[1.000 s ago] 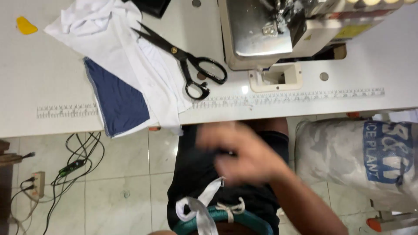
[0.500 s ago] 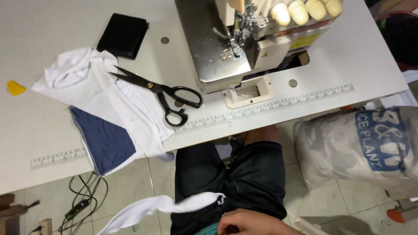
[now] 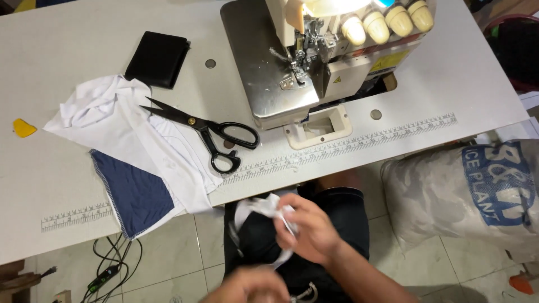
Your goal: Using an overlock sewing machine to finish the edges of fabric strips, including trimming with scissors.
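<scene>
Below the table's front edge, my right hand (image 3: 310, 229) is closed around a small bunched piece of white fabric (image 3: 268, 206) held over my lap in dark shorts (image 3: 337, 205). A white strip of it runs down toward my left hand (image 3: 250, 287). That hand is blurred at the bottom edge, and its grip cannot be made out. On the white table (image 3: 67, 56) lie black scissors (image 3: 216, 133), resting partly on a pile of white cloth (image 3: 120, 132) with a navy piece (image 3: 135, 193) at its lower edge.
An overlock sewing machine (image 3: 314, 56) with thread cones stands at the back centre. A black wallet (image 3: 158, 58) and a yellow chalk piece (image 3: 23, 128) lie on the left. A white printed sack (image 3: 466, 191) sits on the floor to the right, with cables (image 3: 112, 266) to the left.
The view has tilted up over the table. My right hand rose from my lap with the white fabric bunched in it; my left hand came in at the bottom.
</scene>
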